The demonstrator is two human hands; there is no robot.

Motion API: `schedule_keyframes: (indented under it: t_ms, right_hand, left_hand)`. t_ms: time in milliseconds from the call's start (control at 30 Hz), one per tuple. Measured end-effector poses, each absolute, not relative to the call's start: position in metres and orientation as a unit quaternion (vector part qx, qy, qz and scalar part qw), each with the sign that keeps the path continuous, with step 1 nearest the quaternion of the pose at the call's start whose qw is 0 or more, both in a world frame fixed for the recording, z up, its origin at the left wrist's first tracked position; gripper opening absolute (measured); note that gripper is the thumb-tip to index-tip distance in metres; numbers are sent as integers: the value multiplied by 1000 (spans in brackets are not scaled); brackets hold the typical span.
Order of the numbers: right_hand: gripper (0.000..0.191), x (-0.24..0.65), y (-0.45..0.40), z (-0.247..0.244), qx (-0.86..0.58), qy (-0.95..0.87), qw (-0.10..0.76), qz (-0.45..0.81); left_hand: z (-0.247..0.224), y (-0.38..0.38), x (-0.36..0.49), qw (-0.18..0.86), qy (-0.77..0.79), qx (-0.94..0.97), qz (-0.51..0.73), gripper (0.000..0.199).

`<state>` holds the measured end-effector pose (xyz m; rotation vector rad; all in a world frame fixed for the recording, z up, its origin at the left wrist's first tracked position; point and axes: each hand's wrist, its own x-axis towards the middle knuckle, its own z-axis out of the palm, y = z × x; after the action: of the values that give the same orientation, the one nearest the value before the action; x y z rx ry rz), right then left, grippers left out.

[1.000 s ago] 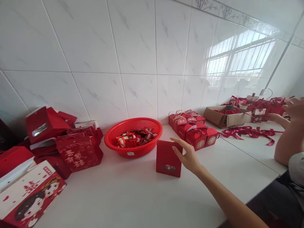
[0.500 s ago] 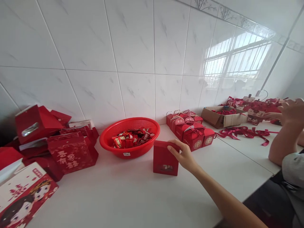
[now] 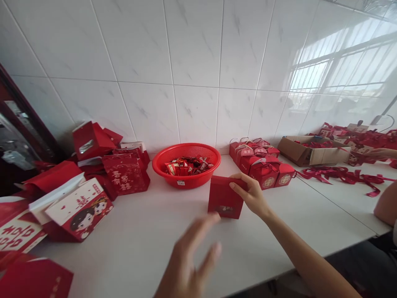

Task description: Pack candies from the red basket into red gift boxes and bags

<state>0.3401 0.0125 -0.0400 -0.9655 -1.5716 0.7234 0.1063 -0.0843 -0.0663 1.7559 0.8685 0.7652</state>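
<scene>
A flat-sided red box (image 3: 226, 194) with a small clear window near its bottom stands upright on the white table (image 3: 133, 252). My right hand (image 3: 249, 192) pinches its top right edge between thumb and fingers. Low in the view, my left hand (image 3: 194, 256) is blurred, with thumb and fingers apart and nothing between them, just in front of the box. Behind the box sits a red basket (image 3: 186, 181) of wrapped sweets (image 3: 189, 166).
Red bags and boxes (image 3: 127, 174) pile up at the left. Tied red boxes (image 3: 266, 174) stand right of the basket, beside a cardboard box (image 3: 319, 155) and loose ribbons (image 3: 344, 174). Another person's arm (image 3: 386, 205) rests at the right edge.
My left hand has come into view from below. The view has swung left, showing more of the bag pile. My right hand keeps its hold on the box.
</scene>
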Motion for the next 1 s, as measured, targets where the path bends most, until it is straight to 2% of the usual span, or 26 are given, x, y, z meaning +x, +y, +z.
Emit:
schedule_keyframes:
  t_ms: [33,100,300,500,633,800,1000]
  right_hand:
    - [26,339,8,-38,-401,-669,541,316]
    - [26,337,0,-34,-386,-678,520,347]
    - [32,332,-5,-37,-392,-677,493,380]
    - [32,329,1,-38,-413,-671,499,362]
    - [29,330,4,-36,-421,-676,495,349]
    - [28,328,4,-36,-422,-670,505,343]
    - [29,327,1,-40,-411,-665,500,373]
  left_hand:
    - [-59,-65,109,396,415,704,418,50]
    - [-47,-29,114,270,445,691,501,54]
    - [-39,25,116,306,333,777,439,30]
    - [-48,34,118,200,260,811,484,16]
    - [-51,40,121,155,258,815,495,19]
    - [-55,39,124,177,274,804,497,15]
    - [-65,40,132,297,334,703,554,24]
